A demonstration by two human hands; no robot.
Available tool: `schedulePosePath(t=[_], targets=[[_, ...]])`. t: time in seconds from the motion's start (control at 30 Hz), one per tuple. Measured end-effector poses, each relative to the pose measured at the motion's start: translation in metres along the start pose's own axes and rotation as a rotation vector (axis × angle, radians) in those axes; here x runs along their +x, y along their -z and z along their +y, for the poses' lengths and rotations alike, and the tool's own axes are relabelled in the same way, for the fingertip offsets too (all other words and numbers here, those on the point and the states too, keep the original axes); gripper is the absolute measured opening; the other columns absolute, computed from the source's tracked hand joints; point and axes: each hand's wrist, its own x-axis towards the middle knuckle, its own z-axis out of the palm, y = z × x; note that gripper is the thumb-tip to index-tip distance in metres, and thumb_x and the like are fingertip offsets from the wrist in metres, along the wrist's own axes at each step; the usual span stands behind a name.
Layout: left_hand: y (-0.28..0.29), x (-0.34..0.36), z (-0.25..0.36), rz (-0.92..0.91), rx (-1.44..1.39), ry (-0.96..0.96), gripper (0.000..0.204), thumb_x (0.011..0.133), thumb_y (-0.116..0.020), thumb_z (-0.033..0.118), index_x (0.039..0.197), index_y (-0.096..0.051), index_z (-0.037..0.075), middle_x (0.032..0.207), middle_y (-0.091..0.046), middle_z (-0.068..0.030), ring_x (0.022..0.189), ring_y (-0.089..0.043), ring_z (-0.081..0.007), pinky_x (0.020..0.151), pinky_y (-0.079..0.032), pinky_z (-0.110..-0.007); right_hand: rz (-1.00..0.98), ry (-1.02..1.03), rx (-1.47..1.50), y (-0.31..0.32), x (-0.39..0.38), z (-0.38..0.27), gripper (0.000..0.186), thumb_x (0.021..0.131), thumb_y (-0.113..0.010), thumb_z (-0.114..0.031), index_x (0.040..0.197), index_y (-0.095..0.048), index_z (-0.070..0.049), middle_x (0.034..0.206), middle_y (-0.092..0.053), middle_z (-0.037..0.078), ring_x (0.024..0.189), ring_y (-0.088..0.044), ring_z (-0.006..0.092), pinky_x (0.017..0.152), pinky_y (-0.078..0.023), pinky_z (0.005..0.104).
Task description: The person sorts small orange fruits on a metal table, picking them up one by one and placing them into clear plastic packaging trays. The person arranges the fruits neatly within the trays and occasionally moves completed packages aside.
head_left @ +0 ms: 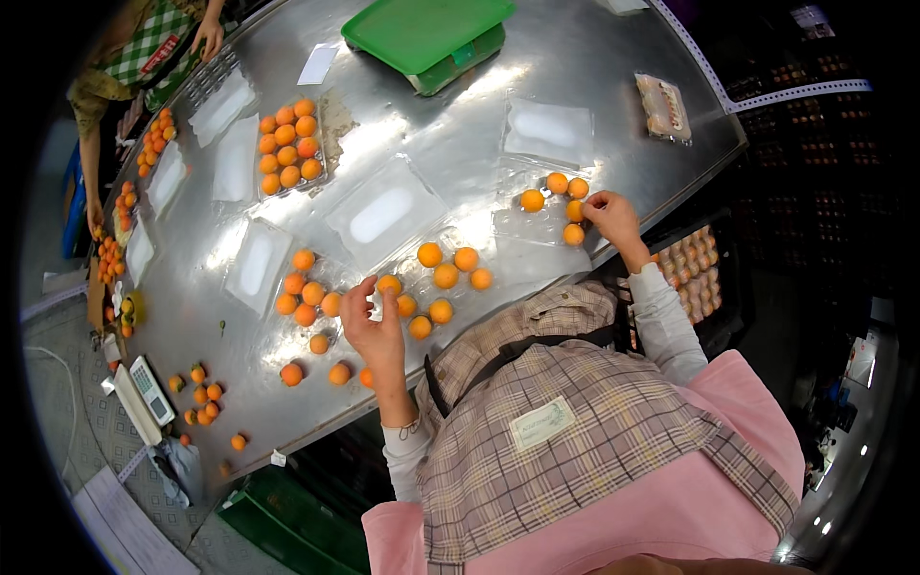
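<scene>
My left hand (372,333) is closed, thumb and fingertips around an orange (388,285) in the middle of a steel table. Loose oranges lie on both sides of it, several in the group (445,276) to its right and several more (305,293) to its left. Farther right, my right hand (616,224) pinches another orange (575,211) at the edge of a clear plastic tray (527,227). A few oranges (557,182) sit in that tray beside my fingertips.
A filled tray of oranges (322,144) stands farther back, among clear trays with white pads (374,213). A green scale (422,34) is at the far edge. Packed fruit fills a dark crate (733,287) at my right. Another person's hand (208,36) rests at far left.
</scene>
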Motion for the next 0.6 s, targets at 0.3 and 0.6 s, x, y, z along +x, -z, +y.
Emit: schedulePosePath(t=[0.3,0.6], targets=[[0.000,-0.010,-0.001,-0.025,0.021,0.083,0.029,0.087,-0.078,0.014,0.114,-0.073,0.006,0.102,-0.067,-0.0032,0.079,-0.055,-0.0142,0.072,-0.047,-0.029,0.067,0.338,-0.050,-0.007,0.024,-0.004,0.037,0.080,-0.074,-0.020,0.116,-0.073,-0.012,0.110,-0.069,0.012,0.096,-0.069,0.0316,0.088,-0.055,0.0416],[0.002,-0.009,0.004,-0.010,-0.040,0.113,0.028,0.087,-0.077,0.012,0.114,-0.073,0.006,0.101,-0.067,-0.0028,0.079,-0.056,-0.0139,0.072,-0.048,-0.029,-0.167,0.203,0.243,-0.001,0.059,0.015,0.035,0.083,-0.074,-0.022,0.114,-0.072,-0.006,0.104,-0.073,0.006,0.084,-0.069,0.0193,0.078,-0.055,0.0347]])
